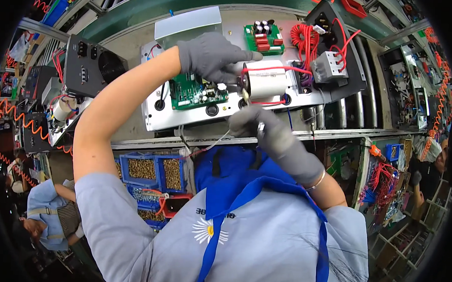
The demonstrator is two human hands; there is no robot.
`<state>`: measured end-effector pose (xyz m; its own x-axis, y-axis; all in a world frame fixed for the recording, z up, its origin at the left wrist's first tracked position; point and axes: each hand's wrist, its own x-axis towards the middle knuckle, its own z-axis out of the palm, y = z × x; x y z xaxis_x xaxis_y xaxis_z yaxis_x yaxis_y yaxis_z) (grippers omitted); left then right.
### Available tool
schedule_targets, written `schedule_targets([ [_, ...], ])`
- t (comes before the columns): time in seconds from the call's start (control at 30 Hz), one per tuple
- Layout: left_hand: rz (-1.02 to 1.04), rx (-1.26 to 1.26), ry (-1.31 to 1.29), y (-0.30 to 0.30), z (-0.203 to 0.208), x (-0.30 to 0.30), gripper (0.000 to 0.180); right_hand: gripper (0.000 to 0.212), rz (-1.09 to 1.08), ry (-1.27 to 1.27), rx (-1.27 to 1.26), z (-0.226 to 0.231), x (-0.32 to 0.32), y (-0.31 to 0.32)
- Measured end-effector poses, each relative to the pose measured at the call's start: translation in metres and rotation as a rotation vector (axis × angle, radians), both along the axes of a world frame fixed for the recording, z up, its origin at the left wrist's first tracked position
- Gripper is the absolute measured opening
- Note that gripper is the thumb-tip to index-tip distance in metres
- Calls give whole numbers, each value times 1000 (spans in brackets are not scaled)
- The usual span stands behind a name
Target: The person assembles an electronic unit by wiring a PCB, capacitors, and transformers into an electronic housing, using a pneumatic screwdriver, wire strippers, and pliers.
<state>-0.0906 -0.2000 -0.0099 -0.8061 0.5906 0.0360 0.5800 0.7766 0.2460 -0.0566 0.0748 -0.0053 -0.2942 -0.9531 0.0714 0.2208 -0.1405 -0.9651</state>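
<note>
My left hand (214, 59), in a grey glove, reaches over a metal chassis plate (171, 119). Its index finger stretches along the top of a white cylindrical capacitor (267, 81), while the other fingers curl by the capacitor's dark terminal end; what they pinch is hidden. Just below that end, my gloved right hand (271, 135) is closed, with a small shiny metal part (261, 126) showing between its fingers. A thin pale wire (217, 141) runs to its fingertips. Left of the capacitor lies a green circuit board (195, 95), partly under my left hand.
The plate also carries a silver box (189, 24), a smaller green board (264, 38), a red wire coil (304, 37) and a grey breaker (330, 67). Blue bins (141, 168) of small fasteners sit below the bench edge. Another chassis (90, 64) stands at left; a person (51, 211) is beyond.
</note>
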Motion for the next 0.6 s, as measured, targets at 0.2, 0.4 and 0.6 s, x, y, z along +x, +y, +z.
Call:
schedule_targets([
  [0.2, 13, -26, -56, 1, 0, -2, 78, 64, 68, -139, 391, -43, 14, 3],
  [0.4, 13, 12, -60, 2, -6, 4, 75, 59, 69, -235, 441, -41, 12, -4],
  [0.6, 3, 15, 27, 4, -3, 8, 70, 60, -3, -367, -18, 2, 5, -4],
])
